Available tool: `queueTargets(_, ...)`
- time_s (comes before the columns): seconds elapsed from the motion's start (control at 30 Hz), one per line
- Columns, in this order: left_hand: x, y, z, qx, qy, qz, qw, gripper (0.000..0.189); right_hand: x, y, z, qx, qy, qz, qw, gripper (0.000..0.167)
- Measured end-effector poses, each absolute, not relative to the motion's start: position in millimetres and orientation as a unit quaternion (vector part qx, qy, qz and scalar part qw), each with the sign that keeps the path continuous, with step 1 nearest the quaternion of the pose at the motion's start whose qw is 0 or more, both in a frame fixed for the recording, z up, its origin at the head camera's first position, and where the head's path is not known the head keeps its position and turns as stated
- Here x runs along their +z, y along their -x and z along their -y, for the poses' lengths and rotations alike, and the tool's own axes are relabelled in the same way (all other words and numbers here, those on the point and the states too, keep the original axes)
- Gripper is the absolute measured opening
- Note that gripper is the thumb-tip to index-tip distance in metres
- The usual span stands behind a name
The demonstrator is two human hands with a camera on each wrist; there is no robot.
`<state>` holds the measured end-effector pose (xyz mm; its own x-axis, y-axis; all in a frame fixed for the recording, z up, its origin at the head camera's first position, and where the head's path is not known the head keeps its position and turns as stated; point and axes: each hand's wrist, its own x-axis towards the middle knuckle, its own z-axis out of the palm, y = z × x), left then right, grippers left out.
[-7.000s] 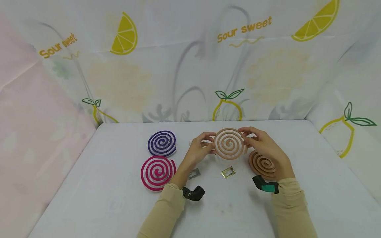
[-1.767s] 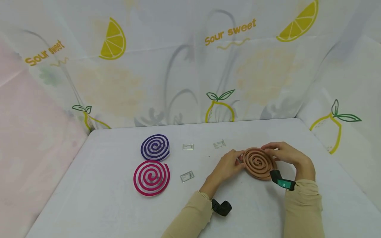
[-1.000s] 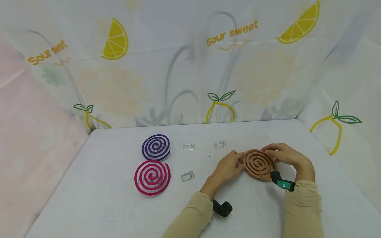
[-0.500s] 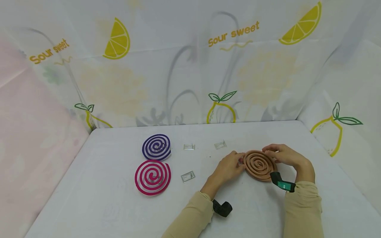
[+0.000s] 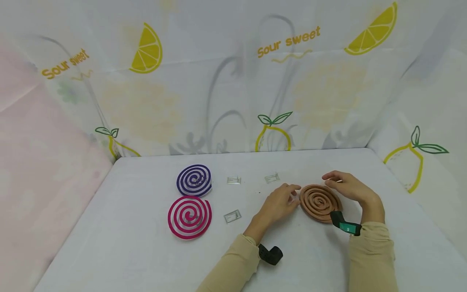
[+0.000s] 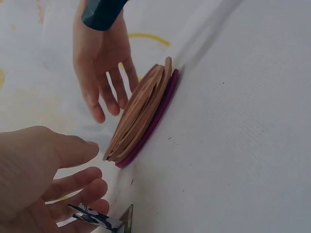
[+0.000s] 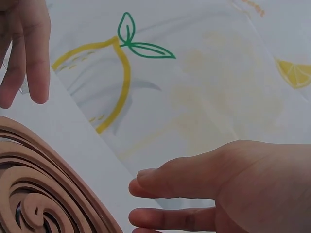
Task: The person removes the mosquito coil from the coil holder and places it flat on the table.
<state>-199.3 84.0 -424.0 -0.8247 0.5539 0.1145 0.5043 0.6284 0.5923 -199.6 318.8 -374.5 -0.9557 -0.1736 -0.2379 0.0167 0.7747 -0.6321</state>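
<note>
2 grips just released | your left hand (image 5: pixel 278 205) at 9 o'clock, right hand (image 5: pixel 348 187) at 1, fingers loose | brown coil stack (image 5: pixel 318 202) lies unheld, placing looks done

The worktop (image 5: pixel 306 259) lies open in front of the brown spiral coils (image 5: pixel 318 201), between the forearms (image 5: pixel 370 255); left grip (image 5: pixel 279 204) blocks their left side, right grip (image 5: pixel 348 186) their far right.
</note>
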Motion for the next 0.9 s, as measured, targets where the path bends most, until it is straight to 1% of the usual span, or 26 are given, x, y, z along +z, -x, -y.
queueTargets(0.57, -413.2, 200.8, -56.2, 0.359, -0.296, -0.885, 0.022, 0.037, -368.8, 201.0, -305.8, -0.359, 0.053, -0.925, 0.110, 0.045)
queueTargets(0.77, -410.8, 202.1, -44.4, 0.367, -0.294, -0.882, 0.022, 0.037, -368.4, 203.9, -295.4, -0.371, 0.069, -0.920, 0.104, 0.044)
queueTargets(0.9, -410.6, 202.9, -35.9, 0.367, -0.289, -0.884, 0.013, 0.037, -369.7, 205.5, -287.9, -0.373, 0.084, -0.919, 0.099, 0.043)
